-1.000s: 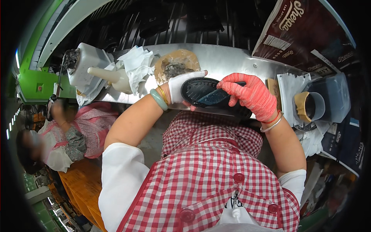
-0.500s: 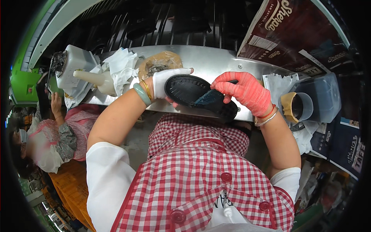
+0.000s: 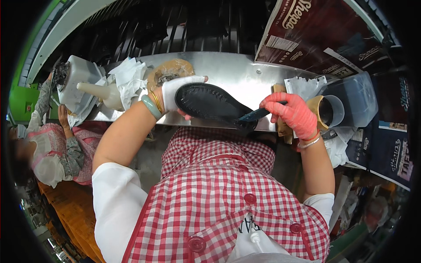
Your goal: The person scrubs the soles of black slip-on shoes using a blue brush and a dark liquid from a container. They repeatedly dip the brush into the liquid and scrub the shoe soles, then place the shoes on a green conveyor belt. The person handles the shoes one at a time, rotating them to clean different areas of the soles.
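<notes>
My left hand [image 3: 175, 94], in a white glove with bare fingertips, grips a black shoe sole [image 3: 209, 103] by its left end. The sole is held tilted above the front edge of the metal bench, and its raised rim shows. In a pink-red knit glove, my right hand [image 3: 294, 115] is closed around a dark blue brush [image 3: 255, 115]. The brush tip meets the sole's right end, or hangs just over it; I cannot tell which.
A white tub [image 3: 79, 79], a spouted bottle [image 3: 107, 94], crumpled white paper [image 3: 130, 74] and a brown roll [image 3: 182, 66] stand at left. A cup [image 3: 337, 110] and clear bin [image 3: 363, 98] are at right, below a dark red box [image 3: 324, 39]. Another person [image 3: 55, 149] works at far left.
My right hand has drawn the brush from the sole's middle toward its right end and slightly down. The sole stays in my left hand. The whole view has shifted a little.
</notes>
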`<state>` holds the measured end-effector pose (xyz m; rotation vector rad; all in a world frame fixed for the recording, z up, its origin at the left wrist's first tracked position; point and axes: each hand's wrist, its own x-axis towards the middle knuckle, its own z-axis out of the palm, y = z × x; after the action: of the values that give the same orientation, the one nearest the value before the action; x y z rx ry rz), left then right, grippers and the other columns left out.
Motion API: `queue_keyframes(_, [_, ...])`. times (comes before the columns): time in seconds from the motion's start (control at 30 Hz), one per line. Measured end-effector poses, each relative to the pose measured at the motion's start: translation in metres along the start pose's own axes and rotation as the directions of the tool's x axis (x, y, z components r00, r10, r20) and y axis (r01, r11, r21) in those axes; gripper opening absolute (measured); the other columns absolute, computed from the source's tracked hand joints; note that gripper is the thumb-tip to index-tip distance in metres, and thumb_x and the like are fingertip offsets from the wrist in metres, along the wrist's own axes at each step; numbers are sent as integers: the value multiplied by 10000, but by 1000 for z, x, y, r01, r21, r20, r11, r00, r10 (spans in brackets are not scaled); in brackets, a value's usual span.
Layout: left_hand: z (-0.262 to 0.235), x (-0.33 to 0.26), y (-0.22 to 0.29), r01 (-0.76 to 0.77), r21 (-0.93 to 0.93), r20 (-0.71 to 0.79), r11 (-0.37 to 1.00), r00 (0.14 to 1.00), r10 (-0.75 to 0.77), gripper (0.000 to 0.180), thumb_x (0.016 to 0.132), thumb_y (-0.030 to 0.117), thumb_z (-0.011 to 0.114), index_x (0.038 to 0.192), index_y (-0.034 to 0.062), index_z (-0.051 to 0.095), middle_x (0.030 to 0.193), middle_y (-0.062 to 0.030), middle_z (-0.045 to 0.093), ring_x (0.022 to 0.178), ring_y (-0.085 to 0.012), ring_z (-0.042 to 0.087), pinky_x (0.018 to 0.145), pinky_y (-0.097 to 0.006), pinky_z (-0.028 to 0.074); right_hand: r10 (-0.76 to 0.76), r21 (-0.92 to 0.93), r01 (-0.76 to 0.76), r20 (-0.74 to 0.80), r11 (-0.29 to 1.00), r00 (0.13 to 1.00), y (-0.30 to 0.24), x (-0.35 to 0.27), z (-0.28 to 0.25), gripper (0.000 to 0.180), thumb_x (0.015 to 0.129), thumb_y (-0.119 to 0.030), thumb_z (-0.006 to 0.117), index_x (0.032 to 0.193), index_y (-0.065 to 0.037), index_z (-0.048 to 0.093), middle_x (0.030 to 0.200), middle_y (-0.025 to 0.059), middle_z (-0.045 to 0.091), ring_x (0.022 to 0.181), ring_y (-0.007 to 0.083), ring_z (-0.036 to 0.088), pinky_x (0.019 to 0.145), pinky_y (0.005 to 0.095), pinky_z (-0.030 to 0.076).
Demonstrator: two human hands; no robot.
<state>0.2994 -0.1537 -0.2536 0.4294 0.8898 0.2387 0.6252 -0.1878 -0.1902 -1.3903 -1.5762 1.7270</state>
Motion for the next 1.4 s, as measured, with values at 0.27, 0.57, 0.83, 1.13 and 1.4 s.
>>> queue_keyframes(0.27, [32, 1, -25, -38, -39, 59, 998, 997, 41, 570, 898, 523, 414, 1029, -1, 595, 748, -175, 646, 474, -260, 585, 410, -329, 467, -616, 72, 613, 28, 787, 788, -21, -21, 54, 207, 775, -57, 695, 974, -13, 661, 973, 93, 662, 935, 195, 619, 839, 299, 477])
queue_keyframes(0.57, [21, -16, -38, -62, -137, 145, 989, 986, 82, 556, 909, 479, 424, 1094, -28, 559, 835, -177, 656, 565, -259, 628, 414, -346, 495, -710, -437, 750, 293, 497, 641, -16, -42, 60, 218, 734, -115, 704, 933, -50, 644, 950, 112, 656, 804, 291, 621, 706, 341, 507])
queue_keyframes(0.83, [22, -32, -62, -357, -215, 237, 909, 884, 403, 586, 898, 457, 426, 1240, -16, 468, 1029, -222, 624, 735, -322, 663, 537, -419, 572, -767, -204, 761, -376, 616, 520, -24, -69, 54, 214, 851, -61, 612, 1051, 12, 615, 1039, 152, 636, 756, 180, 615, 673, 273, 498])
queue_keyframes(1.13, [56, -129, -82, -789, -213, 146, 576, 557, 818, 702, 848, 482, 541, 1342, 14, 369, 1187, -197, 558, 944, -338, 621, 710, -465, 551, -587, -124, 770, -724, 626, 361, 20, -38, 72, 258, 872, -51, 581, 1124, 5, 585, 883, 99, 639, 697, 136, 605, 579, 225, 458])
queue_keyframes(1.4, [70, -188, 146, -902, -397, -4, 167, 184, 983, 573, 953, 494, 303, 1070, -15, 536, 926, -179, 619, 816, -312, 635, 710, -415, 545, -606, -168, 743, -705, 648, 369, 32, -24, 82, 257, 863, -7, 575, 1119, -3, 593, 941, 96, 639, 744, 150, 631, 600, 235, 488])
